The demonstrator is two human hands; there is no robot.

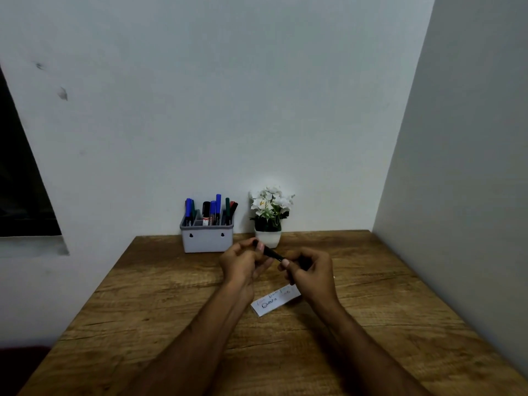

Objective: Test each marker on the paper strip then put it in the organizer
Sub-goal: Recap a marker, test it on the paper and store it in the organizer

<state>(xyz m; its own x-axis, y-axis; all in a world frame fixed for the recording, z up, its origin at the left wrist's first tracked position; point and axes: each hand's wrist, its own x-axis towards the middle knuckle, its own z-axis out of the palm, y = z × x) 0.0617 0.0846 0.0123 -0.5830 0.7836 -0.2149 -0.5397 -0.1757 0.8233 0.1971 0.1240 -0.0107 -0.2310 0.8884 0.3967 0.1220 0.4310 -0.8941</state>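
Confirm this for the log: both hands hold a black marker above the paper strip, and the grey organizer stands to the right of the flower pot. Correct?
Not quite. The head view shows the grey organizer to the left of the flower pot, not the right. The rest holds: the left hand and right hand hold a black marker above the paper strip.

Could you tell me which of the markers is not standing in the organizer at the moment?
The black marker, held between the left hand and right hand above the paper strip. All the others stand upright in the grey organizer.
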